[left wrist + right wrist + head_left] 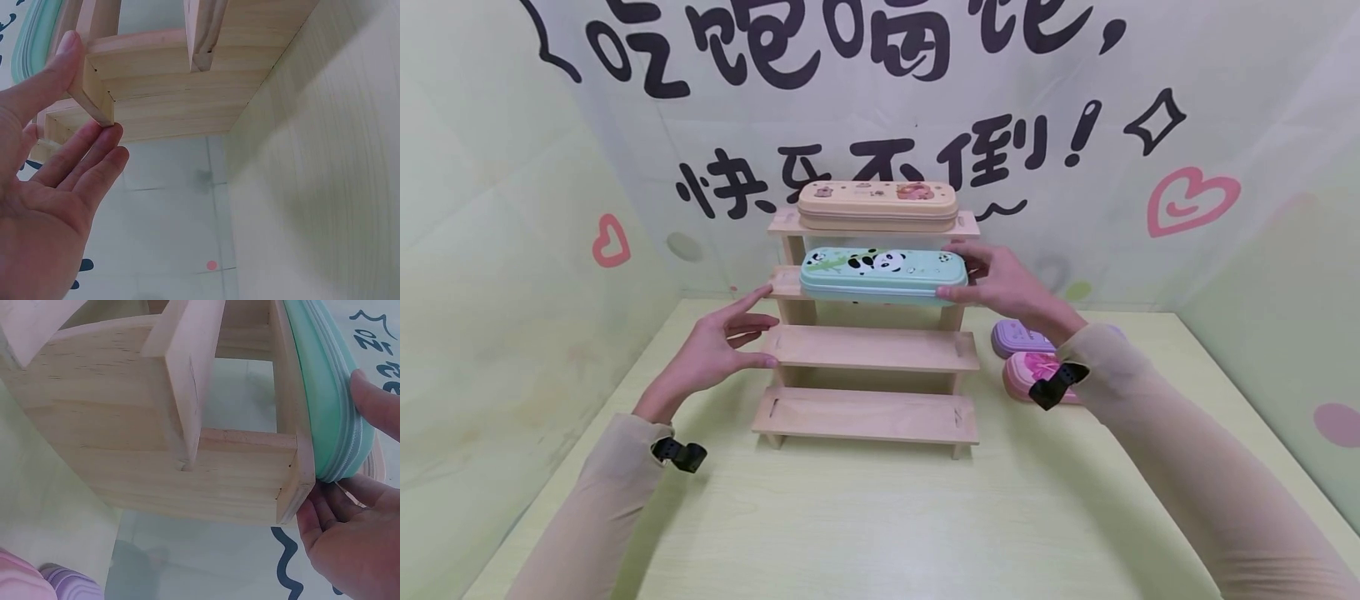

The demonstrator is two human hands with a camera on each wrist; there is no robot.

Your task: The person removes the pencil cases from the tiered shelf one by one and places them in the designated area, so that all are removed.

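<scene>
On the worktop (865, 517), four o'clock from the wooden shelf (865, 346), lie a pink case (1021, 379), then a purple case (1017, 336). At nine, the left hand (715, 354) touches the shelf, fingers apart. At two, the right hand (1003, 283) pinches the turquoise case (880, 277) at the second-highest tier; a peach case (876, 208) sits above.

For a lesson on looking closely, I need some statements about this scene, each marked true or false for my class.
1. The right hand grips the panda case. True.
2. The left hand is apart from the wooden rack. False: the left hand touches the wooden rack.
3. The cream case sits on the top shelf. True.
4. The purple case lies on the bottom shelf. False: the purple case lies on the table.
</scene>
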